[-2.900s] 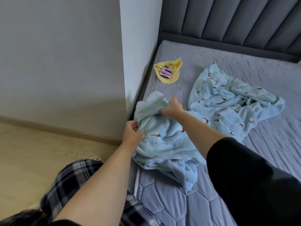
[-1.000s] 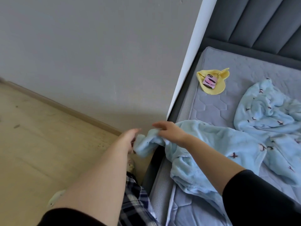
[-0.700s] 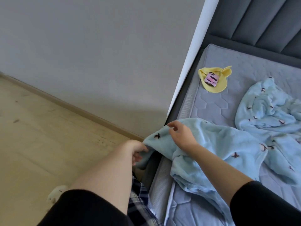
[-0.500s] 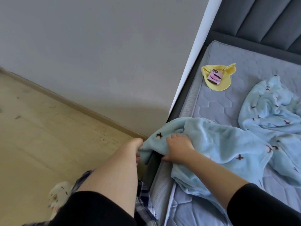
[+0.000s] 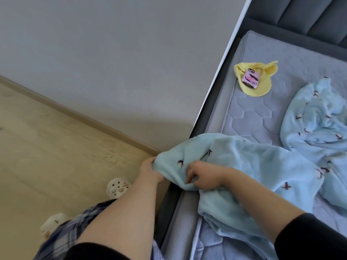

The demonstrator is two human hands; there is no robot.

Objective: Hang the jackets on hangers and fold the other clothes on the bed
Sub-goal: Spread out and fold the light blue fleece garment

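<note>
A light blue fleece garment (image 5: 249,166) with small dark bird prints lies crumpled over the left edge of the grey quilted mattress (image 5: 249,117). My left hand (image 5: 150,170) grips its corner, which hangs past the bed's edge. My right hand (image 5: 203,176) clutches a fold of the same fleece just to the right, fingers curled into the cloth. A second bunched mass of the same blue fleece (image 5: 315,121) lies at the right; whether it is a separate piece I cannot tell.
A yellow cloth (image 5: 260,87) with a small pink card on it lies near the mattress's far left corner. A grey wall and white corner post (image 5: 225,59) stand left of the bed. Wooden floor (image 5: 47,147) and white slippers (image 5: 117,187) are at lower left.
My right hand has slid down from the top of the fleece corner and closed on a fold nearer the bed's edge. My left hand keeps its grip on the overhanging corner.
</note>
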